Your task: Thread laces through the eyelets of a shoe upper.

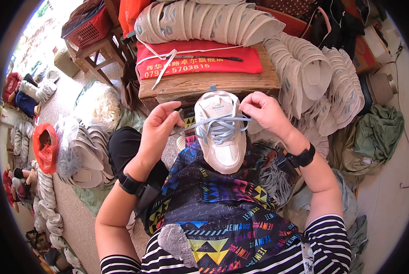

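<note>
Left hand (161, 123): fingers pinched on the end of the pale grey-blue flat shoelace (220, 125), left of frame centre. Right hand (261, 112): fingertips clenched on the other end of the same lace, right of centre. Lace runs taut between both hands, across the top eyelets.

Lace is threaded through a beige and white mesh sneaker (220, 132), dead centre of frame, toe pointing down toward the person, heel up against the wooden bench. Sneaker sits on the lap, on a black apron with a bright geometric print (218, 205).

Black wristbands on both wrists. Striped black and white sleeves at the bottom edge.

Above the shoe: a rough wooden bench (204, 84) with a folded red cloth (197, 61) on top; a white lace and a dark slim tool lie on the cloth. Stacked beige shoe uppers (204, 20) at top centre, more stacks (323, 82) at upper right. Bundle of grey laces (273, 178) right of the lap. Pile of beige insoles (83, 155) and an orange plastic bag (44, 146) at the left. Red plastic basket (92, 29) upper left.
</note>
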`<state>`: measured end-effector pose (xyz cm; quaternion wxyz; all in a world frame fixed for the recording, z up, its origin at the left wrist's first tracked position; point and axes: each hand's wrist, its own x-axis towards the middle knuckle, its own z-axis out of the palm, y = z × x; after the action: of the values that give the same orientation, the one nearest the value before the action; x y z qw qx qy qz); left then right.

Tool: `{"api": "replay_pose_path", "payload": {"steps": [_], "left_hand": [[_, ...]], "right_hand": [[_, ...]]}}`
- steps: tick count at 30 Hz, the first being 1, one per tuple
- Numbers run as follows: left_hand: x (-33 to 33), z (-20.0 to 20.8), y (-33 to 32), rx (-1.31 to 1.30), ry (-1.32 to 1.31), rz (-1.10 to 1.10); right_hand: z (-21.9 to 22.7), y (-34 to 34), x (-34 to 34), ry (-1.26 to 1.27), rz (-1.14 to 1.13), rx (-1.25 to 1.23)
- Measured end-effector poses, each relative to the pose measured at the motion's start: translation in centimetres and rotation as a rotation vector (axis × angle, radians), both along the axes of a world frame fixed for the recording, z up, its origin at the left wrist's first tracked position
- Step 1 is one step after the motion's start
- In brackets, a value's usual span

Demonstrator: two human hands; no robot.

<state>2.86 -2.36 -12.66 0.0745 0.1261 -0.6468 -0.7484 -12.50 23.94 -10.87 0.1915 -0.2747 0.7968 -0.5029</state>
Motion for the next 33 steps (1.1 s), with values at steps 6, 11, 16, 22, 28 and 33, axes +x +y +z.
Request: {"api": "replay_pose_path", "payload": {"steps": [6,11,16,22,28,33], "left_hand": [[-1.0,-1.3,1.5,-0.016,-0.011,-0.041],[-1.8,-2.1,2.6,0.023,0.039,-0.094],[-2.1,-2.0,2.8,-0.021,-0.009,-0.096],[-2.6,-2.0,2.6,0.05,-0.085,-0.137],[-3.5,-0.6,2.8,-0.151,-0.05,-0.187],[-4.3,1.1,-0.7,-0.757,0.135,-0.445]], "right_hand": [[-0.1,0.5,0.4,0.057,0.014,0.089],[0.0,0.1,0.1,0.14,0.108,0.134],[0.7,-0.5,0.1,0.24,0.12,0.161],[1.2,-1.6,0.8,0.56,0.128,0.184],[3.3,-1.4,1.0,0.934,0.236,0.327],[3.3,-1.9,-0.3,0.864,0.329,0.132]]}}
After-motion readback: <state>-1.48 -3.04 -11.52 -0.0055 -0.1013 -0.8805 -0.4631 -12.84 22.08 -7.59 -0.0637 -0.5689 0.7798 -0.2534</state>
